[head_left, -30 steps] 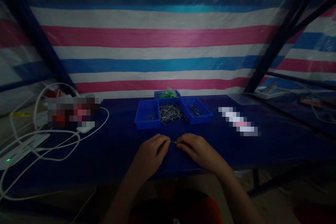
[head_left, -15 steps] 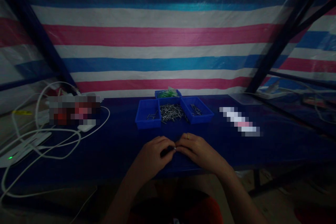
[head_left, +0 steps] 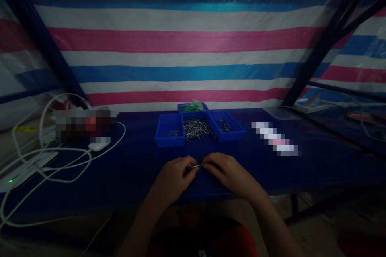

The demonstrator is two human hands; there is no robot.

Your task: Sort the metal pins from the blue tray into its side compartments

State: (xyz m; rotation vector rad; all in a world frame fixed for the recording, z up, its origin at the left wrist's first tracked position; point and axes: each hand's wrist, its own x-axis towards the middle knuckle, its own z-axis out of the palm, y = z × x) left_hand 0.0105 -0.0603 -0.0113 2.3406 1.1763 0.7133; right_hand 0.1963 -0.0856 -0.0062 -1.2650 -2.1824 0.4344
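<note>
A thin, shiny metal pin (head_left: 197,166) spans the small gap between my two hands, above the front part of the blue table. My left hand (head_left: 174,174) is closed, with thumb and fingers pinched around the pin's left end. At the other end, the fingertips of my right hand (head_left: 229,170) are pressed together on or right beside the pin; its tip is hidden there. Beyond my hands lies a heap of small metal pins (head_left: 197,129). It sits between a left blue tray (head_left: 169,142) and a right blue tray (head_left: 230,136), each with a few loose pins inside.
A blue tray at the back (head_left: 180,107) holds green plastic bags (head_left: 193,107). White cables (head_left: 87,160) and a white device with a green light (head_left: 30,168) spread over the left side. A blurred strip (head_left: 274,138) lies on the right. Striped sheeting (head_left: 181,42) hangs behind.
My hands have drawn slightly apart, and the thin pin now shows between them. The black piece seen in my left hand is now mostly hidden by the fingers. The trays have not moved.
</note>
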